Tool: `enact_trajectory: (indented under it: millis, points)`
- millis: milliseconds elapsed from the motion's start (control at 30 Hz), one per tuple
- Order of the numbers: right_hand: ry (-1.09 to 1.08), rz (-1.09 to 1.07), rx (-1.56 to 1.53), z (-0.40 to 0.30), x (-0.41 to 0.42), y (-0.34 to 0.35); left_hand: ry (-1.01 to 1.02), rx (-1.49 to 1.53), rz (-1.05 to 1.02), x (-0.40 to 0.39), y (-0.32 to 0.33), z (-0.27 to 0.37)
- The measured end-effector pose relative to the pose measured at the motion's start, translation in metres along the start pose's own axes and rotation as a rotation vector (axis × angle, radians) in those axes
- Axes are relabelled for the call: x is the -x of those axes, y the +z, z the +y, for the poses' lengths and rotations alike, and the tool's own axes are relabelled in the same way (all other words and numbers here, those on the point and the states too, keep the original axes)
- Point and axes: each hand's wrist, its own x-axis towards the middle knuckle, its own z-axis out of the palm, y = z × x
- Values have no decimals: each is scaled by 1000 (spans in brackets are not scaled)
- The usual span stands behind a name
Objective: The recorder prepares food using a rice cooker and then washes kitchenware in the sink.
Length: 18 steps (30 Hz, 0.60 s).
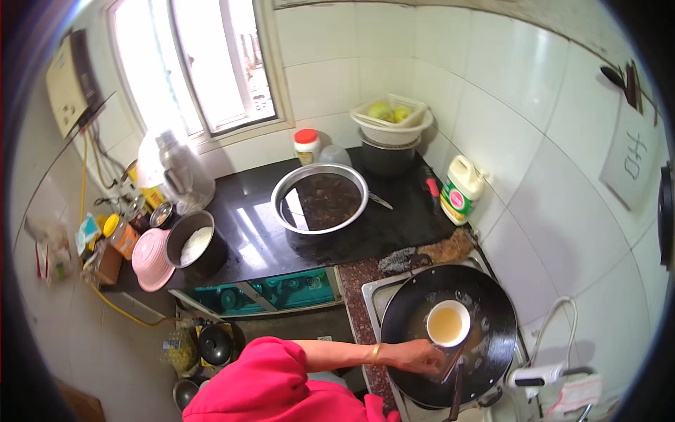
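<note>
My left hand (424, 357), its wrist in a gold-coloured bangle, reaches over the black wok (501, 337) on the stove. The fingers are curled beside a white bowl (448, 323) of pale yellow liquid, which stands within the wok. Whether they grip anything is unclear. Close to the fingertips is a long-handled cooking utensil (457, 393), its dark handle running down over the wok's near rim; its head is only partly visible. Shallow, bubbly liquid lies in the bottom of the wok. My right hand is out of view.
On the black counter stand a metal basin (364, 203) of dark soaking food, a pot (173, 248) of white contents, a pink basket (153, 258), a white jug (464, 190) and stacked baskets (390, 134). A scouring pad (396, 260) lies behind the wok.
</note>
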Motion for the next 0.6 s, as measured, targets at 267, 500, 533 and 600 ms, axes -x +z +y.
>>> enact_trajectory:
  millis: [267, 500, 533, 600]
  points:
    - [545, -372, -421, 14, 85, -208, -97, -533, 843, 128, -154, 45]
    - [663, -492, -390, 70, 25, -118, -892, -1008, 1283, 311, -341, -52]
    - [661, -512, -372, 82, 8, -97, -916, -1013, 1273, 325, -364, -64]
    - [659, -549, -344, 113, -25, -47, -930, -1065, 1255, 334, -408, -87]
